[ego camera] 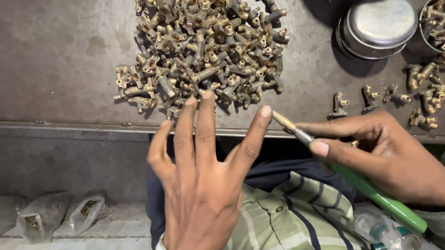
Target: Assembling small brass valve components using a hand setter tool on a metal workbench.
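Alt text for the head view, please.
Seen from above, a person's left hand spreads open-fingered below a pile of brass fittings on a metal table. The right hand holds a green-handled brush; steel bowls sit right.

Dark metal bench (37,46) with heaped brass fittings (202,41), steel bowls (379,24), scattered fittings (432,89).

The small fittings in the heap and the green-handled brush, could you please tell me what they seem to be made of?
The heap of fittings looks like cast brass: dull yellow-gold metal with darker, unpolished patches. The brush in the right hand seems to have a glossy green handle, probably plastic or painted wood, a grey metal ferrule and pale bristles. The left hand is spread open and holds nothing.
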